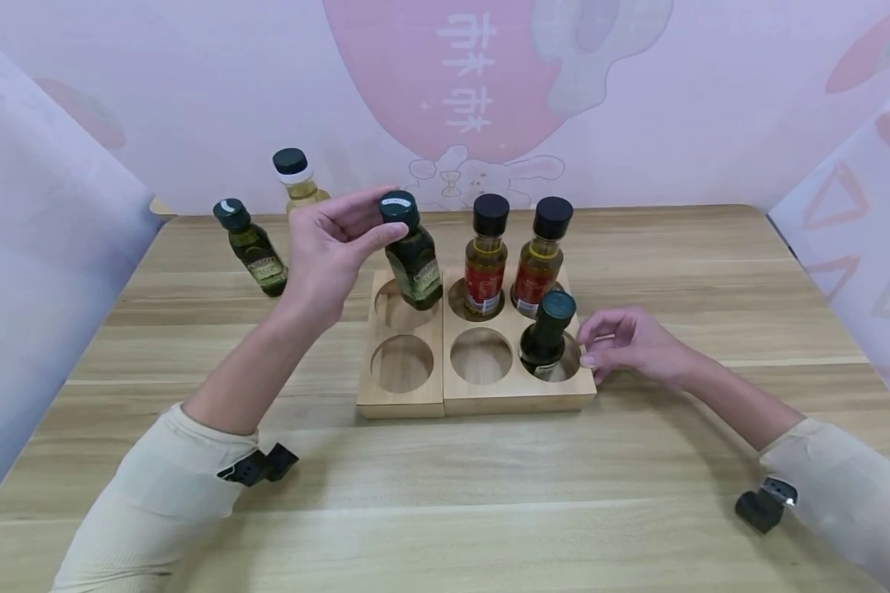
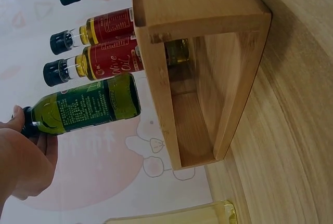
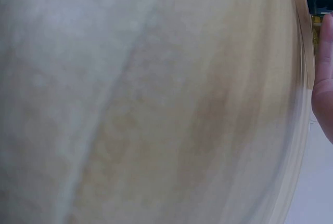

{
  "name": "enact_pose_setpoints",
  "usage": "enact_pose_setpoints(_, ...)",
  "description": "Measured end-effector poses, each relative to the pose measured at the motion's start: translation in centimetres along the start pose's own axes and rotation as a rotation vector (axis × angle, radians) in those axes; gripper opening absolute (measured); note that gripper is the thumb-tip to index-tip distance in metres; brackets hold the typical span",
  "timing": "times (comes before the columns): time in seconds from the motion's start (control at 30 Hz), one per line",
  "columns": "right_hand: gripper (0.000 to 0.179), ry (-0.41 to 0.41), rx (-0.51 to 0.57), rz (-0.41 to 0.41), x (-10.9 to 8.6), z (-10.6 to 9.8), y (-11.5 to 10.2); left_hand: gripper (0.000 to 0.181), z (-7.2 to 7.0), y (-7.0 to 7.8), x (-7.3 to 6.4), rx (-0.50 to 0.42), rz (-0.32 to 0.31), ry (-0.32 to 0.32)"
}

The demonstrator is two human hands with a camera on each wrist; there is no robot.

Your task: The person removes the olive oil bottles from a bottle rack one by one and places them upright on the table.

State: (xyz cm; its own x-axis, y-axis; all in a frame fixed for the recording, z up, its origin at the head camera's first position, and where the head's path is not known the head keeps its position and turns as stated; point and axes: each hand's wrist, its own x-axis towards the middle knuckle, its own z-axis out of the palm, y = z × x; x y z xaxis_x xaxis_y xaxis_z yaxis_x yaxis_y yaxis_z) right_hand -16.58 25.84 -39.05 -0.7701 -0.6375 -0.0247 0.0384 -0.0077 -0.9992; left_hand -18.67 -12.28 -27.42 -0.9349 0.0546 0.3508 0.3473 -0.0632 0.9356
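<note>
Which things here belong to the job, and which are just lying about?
In the job:
Green-capped bottle in the left hand
Wooden rack, right hand at its edge
Two red-labelled olive oil bottles in the rack
Dark green bottle in the rack

Standing about, perhaps wanted later:
Loose green-capped bottle on the table
Pale oil bottle behind the left hand

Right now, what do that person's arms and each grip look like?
The left sleeve and right sleeve are cream-coloured, ending partway down the forearms. A small black gadget sits by each cuff, one on the left and one on the right. The left grip and right grip are bare. No cables show.
</note>
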Motion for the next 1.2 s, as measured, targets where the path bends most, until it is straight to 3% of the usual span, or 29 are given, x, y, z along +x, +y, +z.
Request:
enact_pose_setpoints(0.4, 0.022, -0.008, 0.003, -0.007, -0.1, -0.1, 0.0, 0.04, 0.0, -0.3, 0.8, -0.001, 0.01, 0.017)
enact_pose_setpoints(0.73, 0.021, -0.004, -0.02, -0.01, 0.0, -0.1, 0.0, 0.038, 0.2, -0.2, 1.6, -0.026, -0.023, 0.077)
enact_pose_setpoints(1.2, 0.02, -0.008, -0.007, -0.013, 0.1, -0.1, 0.1, 0.037, 0.1, -0.9, 3.0, -0.052, -0.021, 0.14)
